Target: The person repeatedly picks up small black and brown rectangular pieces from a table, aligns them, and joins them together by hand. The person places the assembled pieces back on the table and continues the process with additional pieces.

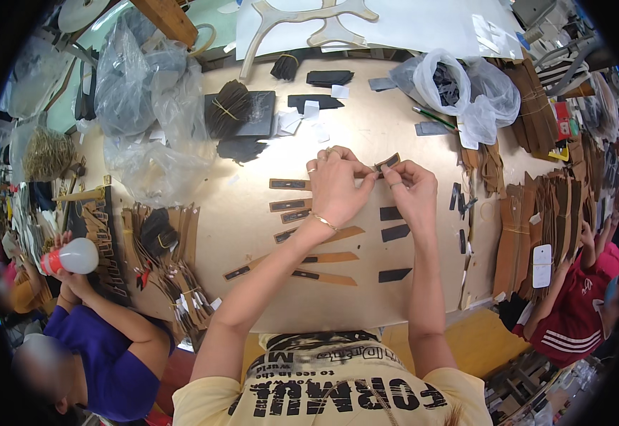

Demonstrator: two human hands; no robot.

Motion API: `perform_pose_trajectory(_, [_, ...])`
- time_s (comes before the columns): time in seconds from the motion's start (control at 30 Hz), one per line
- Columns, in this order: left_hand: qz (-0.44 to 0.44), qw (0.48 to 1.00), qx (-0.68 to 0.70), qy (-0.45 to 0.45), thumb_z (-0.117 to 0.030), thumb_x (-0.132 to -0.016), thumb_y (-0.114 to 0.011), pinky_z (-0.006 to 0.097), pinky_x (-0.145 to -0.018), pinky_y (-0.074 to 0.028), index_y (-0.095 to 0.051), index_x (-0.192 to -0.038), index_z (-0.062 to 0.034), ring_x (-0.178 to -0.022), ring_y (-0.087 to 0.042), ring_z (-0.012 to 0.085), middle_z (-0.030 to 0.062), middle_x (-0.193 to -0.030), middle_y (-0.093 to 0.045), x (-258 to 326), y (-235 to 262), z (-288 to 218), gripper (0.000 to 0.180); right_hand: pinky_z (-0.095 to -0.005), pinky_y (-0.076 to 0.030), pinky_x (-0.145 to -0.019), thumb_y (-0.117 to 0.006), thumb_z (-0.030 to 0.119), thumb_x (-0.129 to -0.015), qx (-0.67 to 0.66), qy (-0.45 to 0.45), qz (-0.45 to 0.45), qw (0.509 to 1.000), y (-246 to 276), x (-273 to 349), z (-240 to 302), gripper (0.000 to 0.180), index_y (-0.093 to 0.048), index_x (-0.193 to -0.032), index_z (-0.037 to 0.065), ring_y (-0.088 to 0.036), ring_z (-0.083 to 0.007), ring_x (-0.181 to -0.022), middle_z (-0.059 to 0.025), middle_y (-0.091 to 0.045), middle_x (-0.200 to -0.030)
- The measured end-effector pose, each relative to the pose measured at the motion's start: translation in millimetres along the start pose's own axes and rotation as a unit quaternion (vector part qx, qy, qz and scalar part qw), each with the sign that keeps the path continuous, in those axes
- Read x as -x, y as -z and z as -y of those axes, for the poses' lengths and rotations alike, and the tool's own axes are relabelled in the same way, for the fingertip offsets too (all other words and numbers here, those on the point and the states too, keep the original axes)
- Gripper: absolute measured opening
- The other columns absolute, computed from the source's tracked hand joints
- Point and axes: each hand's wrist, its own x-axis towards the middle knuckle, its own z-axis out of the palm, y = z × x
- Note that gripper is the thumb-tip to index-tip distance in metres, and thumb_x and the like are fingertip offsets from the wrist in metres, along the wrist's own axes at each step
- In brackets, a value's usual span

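Head view: at far left we note a co-worker (114,348) holding a white bottle (80,256) with a red band. Brown strips (293,206) with dark inlays lie in a column on the table (352,298), beside and partly beneath the left hand (338,186), whose thumb and forefinger are pinched at the left end of a small brown-edged dark piece (389,163). We find that piece between both hands, above loose dark patches (395,233) in the view. The right hand (416,195) nips its other end, thumb against finger. Farther right, we record bundled brown strips (514,241) near a white tag (541,266).
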Motion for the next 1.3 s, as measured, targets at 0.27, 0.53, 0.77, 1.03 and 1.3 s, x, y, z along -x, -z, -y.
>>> perform_pose_trajectory(0.27, [-0.002, 1.000, -0.029, 0.001, -0.024, -0.077, -0.072, 0.040, -0.089, -0.033, -0.079, -0.079, -0.0136, -0.099, -0.052, 0.0244, 0.0042, -0.092, -0.061, -1.2, -5.9, -3.4, 0.013, -0.0223, -0.046, -0.059, -0.068, 0.011, -0.087, -0.040, 0.015, 0.021, 0.999, 2.1, -1.4, -7.3, 0.020, -0.067, -0.079, -0.007, -0.058, -0.0062, -0.064, -0.0041, -0.065, -0.067])
perform_pose_trajectory(0.53, [-0.091, 0.988, -0.125, -0.024, -0.021, -0.075, -0.071, 0.043, -0.086, -0.035, -0.074, -0.086, -0.0102, -0.096, -0.054, 0.0264, 0.0073, -0.093, -0.061, 6.8, -9.5, -14.6, 0.016, -0.0214, -0.043, -0.055, -0.068, 0.010, -0.088, -0.023, 0.015, -0.021, 0.999, -0.2, -3.8, -9.6, 0.019, -0.063, -0.078, -0.005, -0.053, -0.0043, -0.061, -0.0008, -0.060, -0.065])
perform_pose_trajectory(0.77, [-0.180, 0.932, -0.308, -0.067, -0.024, -0.082, -0.072, 0.042, -0.086, -0.040, -0.071, -0.097, -0.0088, -0.098, -0.057, 0.0273, 0.0094, -0.099, -0.063, 11.2, 55.1, 49.0, 0.021, -0.0208, -0.041, -0.055, -0.068, 0.011, -0.088, -0.011, 0.006, -0.007, 1.000, 1.2, -2.6, -7.0, 0.019, -0.062, -0.078, -0.005, -0.050, -0.0036, -0.061, 0.0001, -0.058, -0.066])
perform_pose_trajectory(1.03, [-0.156, 0.899, -0.351, -0.209, -0.013, -0.080, -0.072, 0.037, -0.078, -0.041, -0.071, -0.089, -0.0092, -0.081, -0.061, 0.0204, 0.0026, -0.090, -0.065, -2.9, 73.7, 69.2, 0.010, -0.0209, -0.042, -0.057, -0.068, 0.011, -0.087, -0.045, 0.010, -0.004, 0.999, 0.7, -3.2, -8.8, 0.019, -0.063, -0.078, -0.005, -0.051, -0.0040, -0.062, -0.0006, -0.059, -0.066])
perform_pose_trajectory(1.3, [-0.105, 0.842, -0.251, -0.465, -0.010, -0.074, -0.069, 0.030, -0.064, -0.040, -0.071, -0.096, -0.0064, -0.073, -0.057, 0.0122, -0.0007, -0.091, -0.063, 0.6, 25.8, 24.1, 0.022, -0.0228, -0.045, -0.057, -0.067, 0.011, -0.086, -0.055, -0.001, 0.007, 0.998, 2.0, -6.9, -12.1, 0.019, -0.063, -0.077, -0.005, -0.055, -0.0053, -0.062, -0.0034, -0.062, -0.065])
